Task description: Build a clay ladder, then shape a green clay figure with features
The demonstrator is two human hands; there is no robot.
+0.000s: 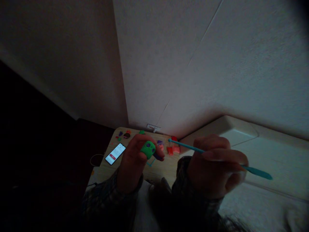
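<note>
My left hand [134, 159] is closed around a green clay lump [148, 149] with dark purple spots, held up above a small wooden table [166, 164]. A purple bit [158, 157] sticks out under the lump by my fingertips. My right hand [216, 166] pinches a thin teal modelling tool [256, 171]. Its tip points left, near the red clay pieces and a short way right of the green lump, not touching it.
On the table lie a lit phone [115, 153], red clay blocks [173, 149], and small purple, green and dark clay bits [126, 134]. A wall socket [153, 127] sits behind. A white bed or ledge [265, 151] lies to the right. The left side is dark.
</note>
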